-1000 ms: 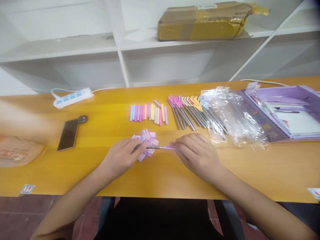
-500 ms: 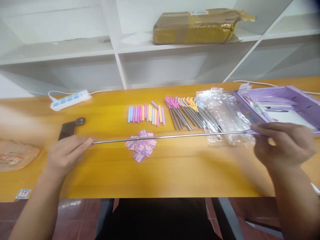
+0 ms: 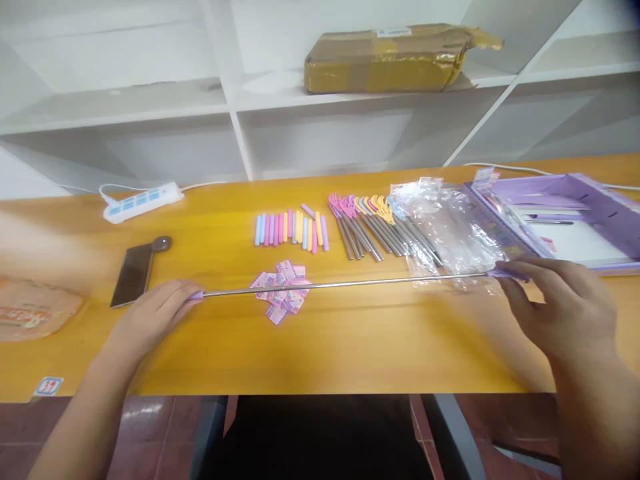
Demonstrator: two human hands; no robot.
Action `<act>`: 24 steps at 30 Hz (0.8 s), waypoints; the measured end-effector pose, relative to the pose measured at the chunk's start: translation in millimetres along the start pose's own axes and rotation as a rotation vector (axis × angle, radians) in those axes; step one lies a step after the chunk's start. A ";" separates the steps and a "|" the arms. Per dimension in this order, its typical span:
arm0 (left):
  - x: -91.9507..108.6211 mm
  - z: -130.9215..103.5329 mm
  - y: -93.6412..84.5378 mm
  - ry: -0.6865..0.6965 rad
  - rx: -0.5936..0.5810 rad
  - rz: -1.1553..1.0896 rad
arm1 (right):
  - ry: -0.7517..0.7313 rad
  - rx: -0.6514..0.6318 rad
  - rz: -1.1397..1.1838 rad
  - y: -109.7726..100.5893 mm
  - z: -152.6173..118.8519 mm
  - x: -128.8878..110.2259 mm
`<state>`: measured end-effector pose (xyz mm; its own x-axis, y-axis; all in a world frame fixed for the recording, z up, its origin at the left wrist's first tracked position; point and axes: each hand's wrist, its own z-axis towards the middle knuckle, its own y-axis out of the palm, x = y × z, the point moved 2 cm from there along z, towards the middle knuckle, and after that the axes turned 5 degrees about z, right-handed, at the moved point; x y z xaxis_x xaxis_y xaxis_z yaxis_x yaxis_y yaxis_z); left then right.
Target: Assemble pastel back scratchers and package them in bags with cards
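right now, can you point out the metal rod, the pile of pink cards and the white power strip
Metal rod [image 3: 345, 285]: head view, middle of its shaft
Pile of pink cards [image 3: 283, 298]: head view, near its centre
White power strip [image 3: 144, 202]: head view, middle of its top

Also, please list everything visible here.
Rod: one, silver, held crosswise
Cards: several, pink, centre
Sticks: many, pastel, behind cards
Clawed tubes: many, grey, beside sticks
Box: one, purple, right
Wrappers: count unclear, clear, beside box
Phone: one, black, left
Round object: one, dark, behind phone
Power strip: one, white, back left
Packet: one, orange, far left
Sticker: one, white, front left
Carton: one, brown, on white shelf
Table: one, yellow, over red floor
Left hand: one, rod's left end
Right hand: one, rod's right end
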<state>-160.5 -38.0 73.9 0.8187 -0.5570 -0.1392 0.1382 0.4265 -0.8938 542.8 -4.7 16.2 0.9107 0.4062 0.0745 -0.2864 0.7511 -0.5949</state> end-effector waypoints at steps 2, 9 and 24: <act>1.2 2.5 1.8 -0.028 0.002 -0.024 | -0.005 0.007 -0.015 -0.9 -0.1 -0.9; 10.6 9.2 3.3 0.009 0.033 -0.009 | 0.067 -0.089 -0.131 3.5 5.0 -12.9; 95.6 132.2 31.5 0.257 0.075 0.025 | -0.328 -0.056 0.321 61.6 139.5 -207.9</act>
<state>-4.1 16.4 88.8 0.6556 -0.7042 -0.2726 0.1688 0.4885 -0.8561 294.2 29.6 75.8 0.6335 0.7638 0.1235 -0.5138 0.5347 -0.6709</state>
